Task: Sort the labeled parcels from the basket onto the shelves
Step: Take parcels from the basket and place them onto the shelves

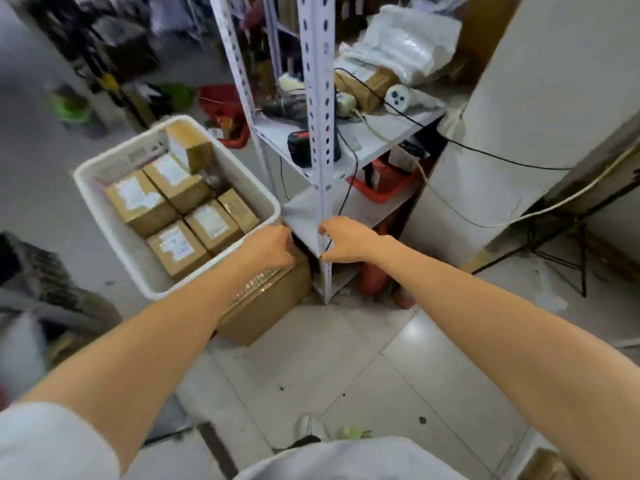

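At the centre of my feed, both hands meet at the low shelf (304, 209) of a white slotted-metal rack. The left hand (273, 245) lies on the far top corner of a big cardboard box (266, 306) on the floor, fingers curled over its edge into the dark gap under the shelf, so I read it as holding the box. The right hand (346, 239), just at 3 o'clock of the left, has its fingers bent at the rack's front post (320, 98), where a black cable (348, 188) runs down. I cannot tell whether it grasps the post, the cable or nothing.

Toward 10 o'clock sits the white basket (263, 188), touching the big box. Several brown parcels (142, 202) are packed inside it, one standing on end at the far corner. Each shows a white label, but the print is too blurred for me to read.

Toward 1 o'clock, the middle shelf (381, 129) carries a brown taped parcel (367, 84) and white padded packets (401, 46). A red tray (381, 192) sits on the low shelf.
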Available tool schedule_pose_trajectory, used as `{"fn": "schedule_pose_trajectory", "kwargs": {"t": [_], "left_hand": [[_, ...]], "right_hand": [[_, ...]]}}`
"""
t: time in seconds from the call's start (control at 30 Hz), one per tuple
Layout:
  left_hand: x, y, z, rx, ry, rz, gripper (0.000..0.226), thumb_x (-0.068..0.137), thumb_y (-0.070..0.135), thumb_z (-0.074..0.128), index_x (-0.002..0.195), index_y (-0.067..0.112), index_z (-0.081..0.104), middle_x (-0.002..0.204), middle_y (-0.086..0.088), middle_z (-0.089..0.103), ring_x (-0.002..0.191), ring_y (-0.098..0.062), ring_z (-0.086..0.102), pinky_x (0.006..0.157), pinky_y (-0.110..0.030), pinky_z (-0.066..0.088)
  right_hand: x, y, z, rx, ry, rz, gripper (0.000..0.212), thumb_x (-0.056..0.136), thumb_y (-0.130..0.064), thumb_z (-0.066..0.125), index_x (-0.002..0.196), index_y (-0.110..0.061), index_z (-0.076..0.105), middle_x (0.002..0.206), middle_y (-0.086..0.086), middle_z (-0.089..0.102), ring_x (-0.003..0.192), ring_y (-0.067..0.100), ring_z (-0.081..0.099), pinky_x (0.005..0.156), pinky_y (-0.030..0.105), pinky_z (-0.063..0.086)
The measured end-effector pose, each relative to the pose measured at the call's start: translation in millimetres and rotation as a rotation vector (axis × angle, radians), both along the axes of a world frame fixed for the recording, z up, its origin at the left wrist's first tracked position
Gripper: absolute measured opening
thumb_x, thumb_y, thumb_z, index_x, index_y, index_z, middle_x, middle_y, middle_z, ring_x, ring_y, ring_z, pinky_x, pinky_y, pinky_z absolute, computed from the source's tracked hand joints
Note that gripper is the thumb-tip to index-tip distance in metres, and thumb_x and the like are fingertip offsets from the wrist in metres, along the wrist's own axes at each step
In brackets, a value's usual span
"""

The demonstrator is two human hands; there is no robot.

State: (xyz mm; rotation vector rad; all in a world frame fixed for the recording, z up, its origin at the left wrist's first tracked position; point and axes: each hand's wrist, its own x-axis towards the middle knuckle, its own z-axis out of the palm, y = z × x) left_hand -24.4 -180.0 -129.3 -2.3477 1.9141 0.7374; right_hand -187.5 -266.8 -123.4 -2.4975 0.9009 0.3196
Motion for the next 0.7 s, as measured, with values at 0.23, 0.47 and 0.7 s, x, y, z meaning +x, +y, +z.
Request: {"fn": "schedule_pose_trajectory", "kwargs": {"t": [0.23, 0.47, 0.7], "left_hand": [[115.6, 60.0, -3.0, 0.018, -0.014, 0.257, 0.028, 0.081, 0.031, 0.069, 0.097, 0.013, 0.055, 0.102, -0.009, 0.062, 0.086, -0.024, 0.056, 0.070, -0.035, 0.049], [187.7, 64.5, -20.7, 0.001, 0.091, 0.454, 0.029, 0.082, 0.025, 0.072, 0.104, 0.010, 0.060, 0.104, -0.007, 0.066, 0.093, -0.023, 0.061, 0.078, -0.037, 0.053], [261.7, 21.2, -63.2, 0.027, 0.163, 0.583, 0.037, 0.079, 0.025, 0.070, 0.112, 0.014, 0.059, 0.110, -0.005, 0.064, 0.100, -0.023, 0.060, 0.087, -0.040, 0.052]], "right_hand": [[123.8, 20.5, -0.1, 0.011, 0.019, 0.164, 0.039, 0.083, -0.022, 0.062, 0.115, -0.003, 0.050, 0.106, 0.014, 0.053, 0.091, 0.031, 0.055, 0.067, 0.038, 0.047], [225.1, 7.1, -18.0, 0.013, 0.049, 0.292, 0.047, 0.079, -0.019, 0.064, 0.119, 0.001, 0.052, 0.120, 0.022, 0.057, 0.109, 0.036, 0.056, 0.089, 0.050, 0.051], [329.3, -52.1, -77.0, 0.030, 0.116, 0.353, 0.039, 0.080, -0.023, 0.062, 0.112, -0.002, 0.055, 0.113, 0.014, 0.061, 0.100, 0.030, 0.058, 0.085, 0.043, 0.052]]}}
